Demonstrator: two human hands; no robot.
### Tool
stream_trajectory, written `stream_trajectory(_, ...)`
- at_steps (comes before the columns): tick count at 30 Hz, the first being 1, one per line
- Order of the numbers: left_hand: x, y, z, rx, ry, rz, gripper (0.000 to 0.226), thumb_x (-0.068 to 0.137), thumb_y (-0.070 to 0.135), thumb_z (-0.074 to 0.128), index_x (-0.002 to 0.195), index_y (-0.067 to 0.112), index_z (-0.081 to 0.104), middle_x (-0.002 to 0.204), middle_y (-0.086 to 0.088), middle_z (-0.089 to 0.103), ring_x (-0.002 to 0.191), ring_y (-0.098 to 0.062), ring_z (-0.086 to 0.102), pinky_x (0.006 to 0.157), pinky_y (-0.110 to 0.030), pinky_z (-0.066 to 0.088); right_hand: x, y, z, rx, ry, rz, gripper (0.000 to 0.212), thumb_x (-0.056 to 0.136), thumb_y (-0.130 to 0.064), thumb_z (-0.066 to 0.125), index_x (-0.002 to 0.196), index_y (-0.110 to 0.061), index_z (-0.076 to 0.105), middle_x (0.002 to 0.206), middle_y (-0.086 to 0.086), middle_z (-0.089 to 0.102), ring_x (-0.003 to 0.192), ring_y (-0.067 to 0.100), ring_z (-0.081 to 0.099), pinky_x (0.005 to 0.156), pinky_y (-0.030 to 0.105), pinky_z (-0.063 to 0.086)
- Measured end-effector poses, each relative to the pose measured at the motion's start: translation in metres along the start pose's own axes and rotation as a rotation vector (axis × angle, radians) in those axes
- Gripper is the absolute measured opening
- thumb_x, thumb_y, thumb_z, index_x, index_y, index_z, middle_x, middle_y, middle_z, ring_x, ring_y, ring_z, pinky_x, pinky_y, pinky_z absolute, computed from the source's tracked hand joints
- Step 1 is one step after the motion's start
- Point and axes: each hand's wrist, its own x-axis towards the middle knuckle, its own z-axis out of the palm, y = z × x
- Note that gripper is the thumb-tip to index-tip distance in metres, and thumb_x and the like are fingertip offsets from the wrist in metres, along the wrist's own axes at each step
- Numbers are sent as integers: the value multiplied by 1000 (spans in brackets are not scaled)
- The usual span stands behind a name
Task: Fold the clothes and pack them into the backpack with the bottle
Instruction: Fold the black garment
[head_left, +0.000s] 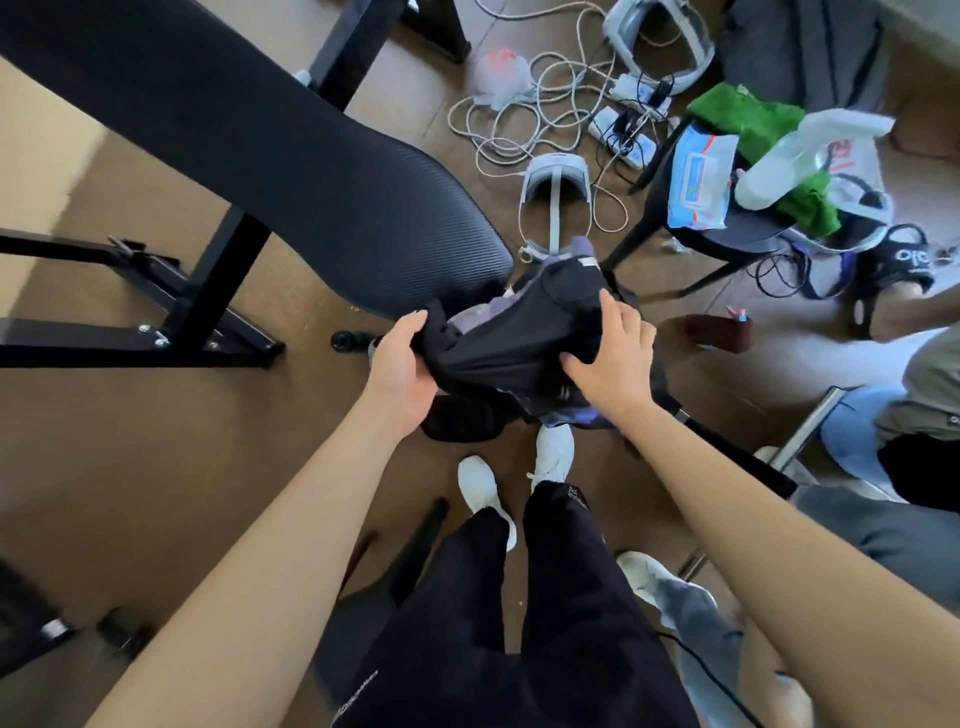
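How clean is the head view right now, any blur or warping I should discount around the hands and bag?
Head view: strong wide-angle bowing, forearms stretch toward the corners; left hand, right hand and black backpack at centre are fairly sharp; the clear bottle on the stool is smeared; lighting is soft, no harsh glare.

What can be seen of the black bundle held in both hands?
The black bundle looks like soft dark fabric, creased and bunched, with purple-grey patterned cloth showing at its top. It is held above the floor, tilted. The left hand grips its left end; the right hand presses on its right side.
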Motion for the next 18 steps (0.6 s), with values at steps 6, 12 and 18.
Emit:
stream_trajectory(6, -24, -3, -41, 52, -36, 63, 25, 95, 14, 59, 119, 9, 66, 132, -15, 68, 125, -33, 61, 111, -43, 45, 23, -36, -2, -278, -115, -253, 50, 82, -15, 69, 131, -18, 63, 113, 8, 64, 116, 35, 46, 95, 43, 31)
stream_trajectory(12, -30, -20, -94, 520, 178, 80, 28, 85, 14, 77, 112, 16, 69, 112, -8, 74, 108, -32, 69, 99, -53, 55, -21, -62, 1, -116, -7, -604, 33, 63, 4, 55, 92, -6, 65, 76, 8, 54, 71, 33, 48, 62, 36, 28)
stream_trajectory(18, -17, -44, -90, 945, 15, 69, 81, 79, -2, 74, 149, 25, 42, 138, -1, 51, 115, -22, 57, 75, -29, 55, -66, -39, 6, -32, 4, -492, 33, 75, 1, 57, 106, -2, 69, 83, 7, 54, 79, 31, 50, 69, 40, 44)
